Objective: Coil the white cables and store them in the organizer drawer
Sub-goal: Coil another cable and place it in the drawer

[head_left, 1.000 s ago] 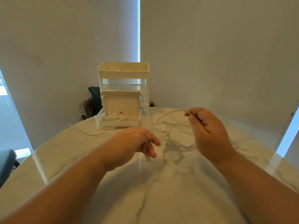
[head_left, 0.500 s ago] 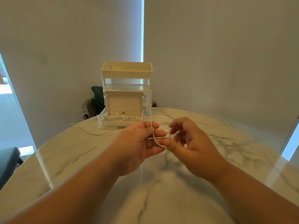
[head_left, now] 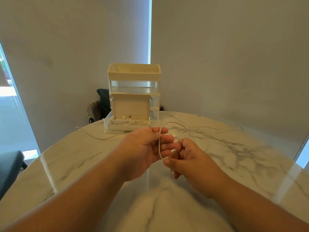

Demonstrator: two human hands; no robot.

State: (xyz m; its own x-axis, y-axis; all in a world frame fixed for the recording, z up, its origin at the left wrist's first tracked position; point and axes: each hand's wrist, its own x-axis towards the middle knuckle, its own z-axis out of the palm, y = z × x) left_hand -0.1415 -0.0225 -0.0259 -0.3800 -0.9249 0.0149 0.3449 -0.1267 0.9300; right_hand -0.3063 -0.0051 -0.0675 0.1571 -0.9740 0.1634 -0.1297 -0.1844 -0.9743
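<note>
White cable [head_left: 160,144], thin, forms 1 loop held above marble table [head_left: 234,156]; slack trails right across it. Left hand [head_left: 145,148] pinches loop top; right hand [head_left: 189,158], fingers curled, pinches loop bottom.

I look across a round marble table [head_left: 234,156], white with grey veins and glossy with streaks of daylight. Behind it, two plain grey blinds [head_left: 217,56] meet at a thin bright gap [head_left: 150,30]. A window [head_left: 10,101] glows far left. A dark chair [head_left: 102,99] stands beyond the far edge, and another dark seat [head_left: 8,169] is near left.
</note>
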